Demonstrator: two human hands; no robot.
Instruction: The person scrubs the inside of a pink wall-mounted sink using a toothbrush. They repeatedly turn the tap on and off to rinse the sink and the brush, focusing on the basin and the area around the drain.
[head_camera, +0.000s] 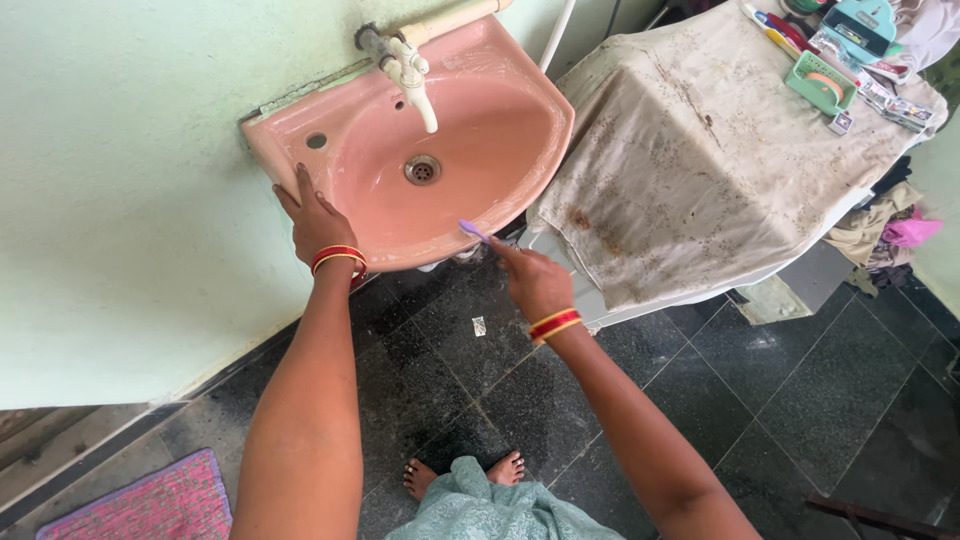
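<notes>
A pink wall-mounted sink (520, 90) with a white tap (412, 78) and a metal drain (422, 169) hangs in front of me. My left hand (312, 218) rests flat on the sink's near left rim, fingers spread. My right hand (532, 278) grips a purple toothbrush (473, 231), whose head points over the sink's front rim. Both wrists wear red and gold bangles.
To the right stands a machine under a stained cream cloth (690, 150), with a green soap dish (822, 85), toothbrushes and small packets on top. Clothes (890, 235) pile at the far right. The floor is dark tile (760, 380); a pink mat (150, 505) lies bottom left.
</notes>
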